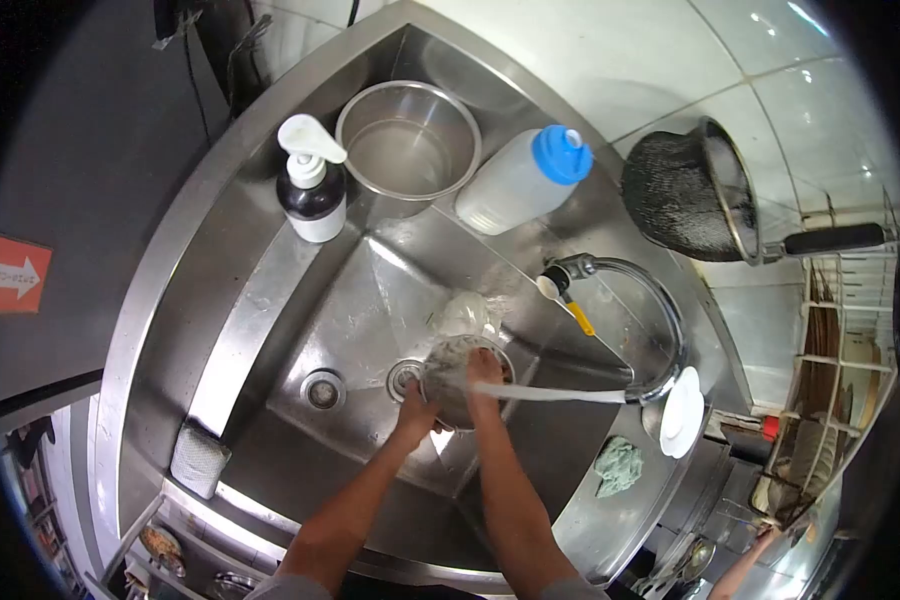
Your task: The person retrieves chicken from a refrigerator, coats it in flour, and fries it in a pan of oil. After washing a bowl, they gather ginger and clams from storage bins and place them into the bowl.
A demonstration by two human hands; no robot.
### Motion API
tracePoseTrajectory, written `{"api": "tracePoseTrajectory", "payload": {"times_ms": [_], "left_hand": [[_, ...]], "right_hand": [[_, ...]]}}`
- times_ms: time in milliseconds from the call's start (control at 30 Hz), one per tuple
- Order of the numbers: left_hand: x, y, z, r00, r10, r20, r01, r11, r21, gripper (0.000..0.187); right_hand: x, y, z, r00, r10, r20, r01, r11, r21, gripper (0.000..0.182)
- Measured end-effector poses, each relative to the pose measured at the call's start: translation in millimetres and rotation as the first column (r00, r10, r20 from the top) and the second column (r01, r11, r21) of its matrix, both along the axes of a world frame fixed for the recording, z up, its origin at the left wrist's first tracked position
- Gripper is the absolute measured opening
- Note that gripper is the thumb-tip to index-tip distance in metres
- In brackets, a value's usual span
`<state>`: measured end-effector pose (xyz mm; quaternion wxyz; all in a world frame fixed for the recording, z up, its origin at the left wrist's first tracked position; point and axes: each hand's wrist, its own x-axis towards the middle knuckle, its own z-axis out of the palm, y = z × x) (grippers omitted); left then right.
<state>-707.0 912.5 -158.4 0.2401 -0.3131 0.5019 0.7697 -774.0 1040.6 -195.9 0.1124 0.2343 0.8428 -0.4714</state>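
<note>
In the head view, a round metal bowl [448, 385] is held low in the steel sink [340, 310]. My left hand [417, 412] grips its lower left side, fingers wrapped at the rim. My right hand [484, 378] is on the bowl's right side, its fingers partly inside and partly hidden. A stream of water runs from the curved faucet [670, 310] leftward across my right hand and into the bowl. A clear, crumpled-looking item [465, 315] lies just beyond the bowl. One drain [322, 390] shows to the left, another beside my left hand.
Behind the basin stand a pump bottle [313, 200], a metal pot [410, 140] and a blue-capped jug [520, 180]. A strainer [685, 190] hangs at right, above a dish rack [820, 390]. A scrubber [200, 458] and green cloth [620, 466] flank the sink. Another person's hand [765, 540] shows lower right.
</note>
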Motion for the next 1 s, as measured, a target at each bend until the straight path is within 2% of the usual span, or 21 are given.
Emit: {"api": "tracePoseTrajectory", "payload": {"times_ms": [33,133,167,200,267,300,367,400,433,467,500,533,567,633,700,767,867,900,933,967,1000], "left_hand": [[-0.9,3.1,8.6,0.995,-0.096,-0.022,0.095,0.995,-0.043,0.034],[-5.9,-2.4,9.5,0.994,-0.044,-0.101,0.035,0.995,-0.09,0.03],[-7.5,-10.7,13.3,0.992,-0.006,-0.126,-0.008,0.994,-0.105,0.029],[-7.3,-19.5,13.5,0.983,-0.122,-0.139,0.091,0.973,-0.211,0.027],[-6.8,-21.5,21.7,0.969,-0.198,-0.149,0.156,0.955,-0.253,0.027],[-6.2,-20.3,27.9,0.951,-0.273,-0.148,0.223,0.931,-0.288,0.027],[-10.8,-20.6,31.7,0.955,-0.27,-0.122,0.231,0.937,-0.263,0.028],[-13.1,-23.3,25.9,0.96,-0.248,-0.132,0.197,0.929,-0.312,0.027],[-15.3,-24.5,20.5,0.964,-0.225,-0.144,0.161,0.92,-0.358,0.027],[-17.9,-24.5,15.5,0.962,-0.226,-0.153,0.16,0.921,-0.356,0.027],[-20.6,-24.4,9.9,0.896,-0.388,-0.217,0.212,0.802,-0.559,0.027],[-21.5,-23.4,4.9,0.802,-0.549,-0.235,0.221,0.639,-0.736,0.028],[-21.9,-20.8,4.3,0.688,-0.694,-0.211,0.183,0.448,-0.875,0.029],[-41.6,-6.6,29.8,0.578,-0.783,-0.23,0.191,0.403,-0.895,0.031],[-64.4,4.7,40.3,0.429,-0.872,-0.236,-0.072,0.227,-0.971,0.028],[-78.8,10.1,48.0,0.368,-0.886,-0.283,-0.165,0.238,-0.957,0.023],[-84.2,19.9,28.9,0.476,-0.786,-0.395,-0.18,0.353,-0.918,0.02],[-79.1,17.9,23.7,0.701,-0.634,-0.327,0.063,0.511,-0.857,0.023],[-74.3,18.3,19.4,0.866,-0.472,-0.162,0.239,0.678,-0.695,0.027],[-66.8,17.5,27.5,0.863,-0.478,-0.167,0.234,0.669,-0.706,0.027],[-56.5,12.7,42.2,0.965,-0.243,-0.101,0.199,0.926,-0.322,0.03]], "right_hand": [[-3.7,-11.0,-9.5,0.998,-0.062,0.007,0.062,0.998,0.006,0.034],[9.0,-29.4,-14.0,0.986,-0.143,0.089,0.154,0.979,-0.133,0.039],[12.5,-21.0,-9.7,0.985,-0.049,0.166,0.072,0.988,-0.134,0.041],[10.2,-6.7,-8.5,0.952,0.123,0.282,-0.113,0.992,-0.05,0.042],[-2.1,6.6,-11.7,0.746,0.369,0.554,-0.526,0.836,0.153,0.046],[-2.4,2.2,-16.7,0.738,0.345,0.58,-0.521,0.837,0.166,0.048],[11.4,-6.7,-21.1,0.956,0.101,0.275,-0.08,0.993,-0.085,0.043],[19.2,-21.7,30.1,0.95,0.126,0.285,0.005,0.908,-0.42,0.041],[14.2,-11.6,36.9,0.953,0.122,0.277,0.005,0.909,-0.417,0.041],[6.4,7.1,45.9,0.855,0.416,0.31,-0.364,0.906,-0.215,0.041],[-0.4,18.7,55.0,0.656,0.636,0.406,-0.689,0.725,-0.022,0.04],[-3.0,24.1,61.0,0.662,0.631,0.405,-0.685,0.728,-0.016,0.04],[-5.4,26.6,74.1,0.763,0.535,0.362,-0.507,0.844,-0.178,0.039],[-7.2,29.0,103.5,0.898,0.281,0.338,-0.088,0.868,-0.488,0.036],[1.2,31.4,133.0,0.91,0.206,0.361,0.022,0.843,-0.537,0.034],[2.8,34.5,166.6,0.909,0.282,0.307,-0.158,0.915,-0.372,0.035],[2.6,24.7,191.9,0.989,0.09,0.116,-0.017,0.856,-0.517,0.034],[1.2,21.9,190.1,0.991,0.077,0.109,-0.009,0.851,-0.526,0.034],[-3.0,18.0,186.5,0.989,-0.014,0.144,0.118,0.657,-0.744,0.034],[-7.4,13.4,184.4,0.977,-0.081,0.199,0.215,0.395,-0.893,0.034],[-3.4,6.8,186.8,0.987,0.031,0.155,0.125,0.45,-0.884,0.03]]}}
